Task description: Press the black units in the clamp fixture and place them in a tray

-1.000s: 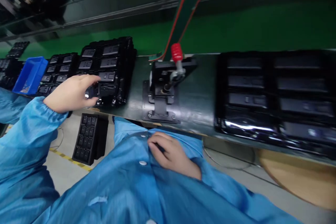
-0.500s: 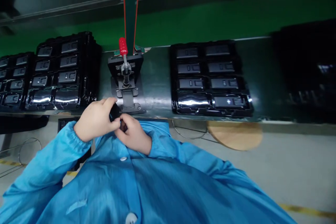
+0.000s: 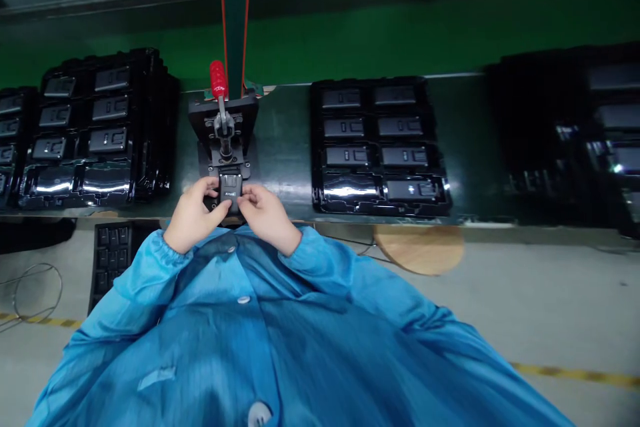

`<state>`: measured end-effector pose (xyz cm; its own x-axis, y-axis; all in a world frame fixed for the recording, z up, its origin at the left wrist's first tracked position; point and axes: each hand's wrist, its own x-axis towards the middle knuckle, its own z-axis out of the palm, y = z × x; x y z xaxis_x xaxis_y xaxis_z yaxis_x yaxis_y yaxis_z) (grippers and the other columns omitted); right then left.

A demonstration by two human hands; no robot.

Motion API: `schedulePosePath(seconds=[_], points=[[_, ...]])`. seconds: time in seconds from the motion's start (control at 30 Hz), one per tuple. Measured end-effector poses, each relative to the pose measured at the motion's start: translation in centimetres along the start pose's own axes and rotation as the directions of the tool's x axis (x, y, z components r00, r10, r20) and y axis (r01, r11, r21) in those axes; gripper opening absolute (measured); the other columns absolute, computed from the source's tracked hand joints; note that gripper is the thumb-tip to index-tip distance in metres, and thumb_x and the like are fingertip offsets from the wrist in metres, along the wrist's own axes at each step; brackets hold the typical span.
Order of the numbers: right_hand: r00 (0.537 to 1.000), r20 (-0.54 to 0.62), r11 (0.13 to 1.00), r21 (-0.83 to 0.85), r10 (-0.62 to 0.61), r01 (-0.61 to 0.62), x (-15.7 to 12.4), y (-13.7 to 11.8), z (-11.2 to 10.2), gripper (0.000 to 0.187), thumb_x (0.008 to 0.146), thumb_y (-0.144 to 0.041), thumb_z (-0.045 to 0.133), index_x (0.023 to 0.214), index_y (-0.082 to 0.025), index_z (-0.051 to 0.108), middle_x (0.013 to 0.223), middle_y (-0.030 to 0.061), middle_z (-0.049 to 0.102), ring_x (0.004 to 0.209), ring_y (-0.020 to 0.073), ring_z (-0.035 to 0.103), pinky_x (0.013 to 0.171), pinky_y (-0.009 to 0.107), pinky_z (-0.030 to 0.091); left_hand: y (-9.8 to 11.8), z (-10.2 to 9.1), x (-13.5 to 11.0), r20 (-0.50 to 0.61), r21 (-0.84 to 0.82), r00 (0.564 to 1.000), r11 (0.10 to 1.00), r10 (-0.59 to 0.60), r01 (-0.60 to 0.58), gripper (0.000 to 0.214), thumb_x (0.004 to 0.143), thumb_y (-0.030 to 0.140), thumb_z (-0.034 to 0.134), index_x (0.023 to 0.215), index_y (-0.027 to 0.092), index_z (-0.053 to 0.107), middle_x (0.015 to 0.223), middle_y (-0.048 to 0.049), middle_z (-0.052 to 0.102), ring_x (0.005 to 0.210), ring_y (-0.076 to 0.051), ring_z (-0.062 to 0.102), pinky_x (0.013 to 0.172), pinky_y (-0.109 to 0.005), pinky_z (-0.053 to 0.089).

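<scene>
Now block (image 3: 231, 189) was at the clamp (image 3: 225, 127), left of centre in the frame. Half a second earlier it was tilted between both hands in front of the table (image 3: 285, 140) edge, mostly covered; a second earlier left hand was over at left stack (image 3: 109, 107).

Change: block stood squared up to the clamp, long side running up the frame, lettered face toward the camera. Lettering too small to read for sure.

Fingers: both sets were grasping block. Left hand (image 3: 195, 215) had its thumb on the lower lettered face, other fingers along the left side. Right hand (image 3: 270, 217) pinched the lower right edge. Neither had released.

Meaning, my read: carrying was over, lining up was the step in hand. Red handle (image 3: 218, 79) pointed up the frame, same as half a second earlier, with no hand on it, so block was probably held by fingers alone. Couldn't tell whether the clamp tip touched it.

Tray (image 3: 375, 121) right of centre matched the earlier view, blocks in its pockets. Right stack (image 3: 540, 140) at the right edge was blurred.
</scene>
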<state>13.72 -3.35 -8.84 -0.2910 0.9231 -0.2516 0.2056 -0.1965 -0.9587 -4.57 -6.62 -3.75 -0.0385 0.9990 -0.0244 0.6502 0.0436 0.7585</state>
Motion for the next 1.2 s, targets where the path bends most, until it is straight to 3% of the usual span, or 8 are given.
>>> schedulePosePath(seconds=[0.17,0.37,0.7,1.2], points=[[1.0,-0.007,0.976,-0.218,0.008,-0.009,1.8,-1.2,-1.1,0.024,0.096,-0.021,0.065,0.12,-0.02,0.064,0.084,0.0004,0.076,0.074,0.0164,0.068,0.072,0.029,0.049,-1.4,0.6,0.2,-0.003,0.133,0.996,0.987,0.095,-0.093,0.048,0.091,0.036,0.075,0.135,0.017,0.067,0.132,-0.0159,0.075,0.119,-0.031,0.072,0.11,-0.051,0.058],[0.997,0.034,0.916,-0.393,-0.073,0.08,2.2,-2.3,-1.8,0.024,0.099,-0.024,0.064,0.123,-0.019,0.065,0.086,0.0021,0.078,0.072,0.0183,0.068,0.071,0.03,0.045,-2.2,0.7,0.5,0.045,0.215,0.983,0.959,0.179,-0.185,0.057,0.091,0.038,0.076,0.144,0.018,0.065,0.139,-0.0174,0.07,0.13,-0.034,0.067,0.115,-0.054,0.054],[0.986,0.004,0.871,-0.467,-0.169,0.151,1.8,-1.4,-1.7,0.025,0.097,-0.022,0.065,0.122,-0.019,0.065,0.101,0.0048,0.078,0.078,0.0172,0.069,0.073,0.028,0.048,-4.2,2.1,0.3,-0.029,0.118,0.971,0.966,0.236,-0.231,0.058,0.09,0.033,0.079,0.145,0.019,0.066,0.135,-0.016,0.071,0.123,-0.033,0.07,0.11,-0.054,0.059],[0.974,-0.047,0.894,-0.409,-0.22,0.182,2.0,0.1,-1.5,0.029,0.097,-0.023,0.067,0.125,-0.018,0.068,0.098,0.0048,0.076,0.077,0.0164,0.068,0.075,0.028,0.052,-5.0,2.8,-0.1,-0.039,0.126,0.973,0.967,0.229,-0.222,0.058,0.097,0.039,0.075,0.15,0.019,0.062,0.134,-0.0164,0.072,0.12,-0.032,0.071,0.108,-0.053,0.058]])
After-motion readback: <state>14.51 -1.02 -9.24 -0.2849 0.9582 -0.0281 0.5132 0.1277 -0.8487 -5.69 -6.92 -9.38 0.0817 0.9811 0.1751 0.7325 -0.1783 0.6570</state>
